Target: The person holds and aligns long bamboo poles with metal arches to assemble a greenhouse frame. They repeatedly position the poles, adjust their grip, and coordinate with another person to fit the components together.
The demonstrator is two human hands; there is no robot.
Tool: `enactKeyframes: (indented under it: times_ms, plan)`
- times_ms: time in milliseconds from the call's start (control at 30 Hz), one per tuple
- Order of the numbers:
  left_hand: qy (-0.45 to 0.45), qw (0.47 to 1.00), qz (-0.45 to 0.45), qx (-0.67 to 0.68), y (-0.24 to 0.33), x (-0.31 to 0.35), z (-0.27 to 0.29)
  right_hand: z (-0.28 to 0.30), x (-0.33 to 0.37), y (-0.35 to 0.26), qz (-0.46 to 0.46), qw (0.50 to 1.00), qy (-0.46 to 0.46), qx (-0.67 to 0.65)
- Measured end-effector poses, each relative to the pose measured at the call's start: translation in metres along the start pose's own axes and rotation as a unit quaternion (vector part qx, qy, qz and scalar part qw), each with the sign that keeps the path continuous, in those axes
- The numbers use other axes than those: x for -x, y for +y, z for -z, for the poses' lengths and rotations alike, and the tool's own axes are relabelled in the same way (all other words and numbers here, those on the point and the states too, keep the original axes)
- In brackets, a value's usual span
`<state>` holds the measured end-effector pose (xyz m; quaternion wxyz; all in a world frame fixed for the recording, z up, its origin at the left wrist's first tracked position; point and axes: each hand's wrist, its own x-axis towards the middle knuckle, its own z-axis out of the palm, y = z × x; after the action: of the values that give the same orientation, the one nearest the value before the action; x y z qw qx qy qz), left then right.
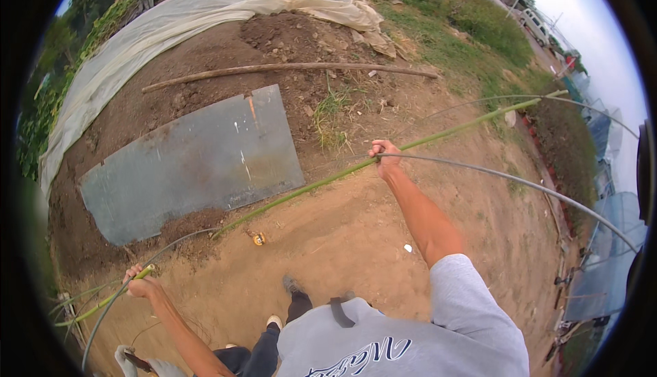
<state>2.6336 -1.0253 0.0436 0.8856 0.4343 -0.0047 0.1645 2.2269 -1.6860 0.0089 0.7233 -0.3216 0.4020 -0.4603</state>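
Note:
My right hand (387, 157), at the centre, is closed around a long green pole (472, 127), perhaps bamboo, which slants from the middle of the ground up to the right. A grey flexible rod (520, 180) also passes at this hand and bends away to the right edge. At the lower left, my left hand (140, 284) is wrapped around the cut end of a second green pole (102, 303). A thin grey rod (170, 245) curves past that hand toward the first pole's near end; whether my fingers also grip it I cannot tell.
A grey metal sheet (198, 161) lies on the soil ahead, with a long wooden pole (287, 67) beyond it. Whitish plastic sheeting (205, 18) covers the far mound. A small yellow round thing (259, 239) sits on the dirt. Blue sheeting (606, 261) stands at the right.

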Motion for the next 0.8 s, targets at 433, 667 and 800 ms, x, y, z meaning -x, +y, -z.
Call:
enactKeyframes:
  times_ms: [433, 667, 800]
  plan:
    - [0.085, 0.969, 0.167, -0.159, 0.036, 0.197, 0.026, 0.055, 0.078, 0.003, -0.008, 0.989, -0.058, 0.134]
    - [-0.091, 0.851, 0.462, -0.234, -0.063, 0.371, 0.137, 0.347, 0.195, 0.102, -0.141, 0.886, -0.108, 0.429]
    - [-0.160, 0.669, 0.630, -0.360, -0.076, 0.482, 0.156, 0.637, 0.364, 0.169, 0.015, 0.531, -0.217, 0.819]
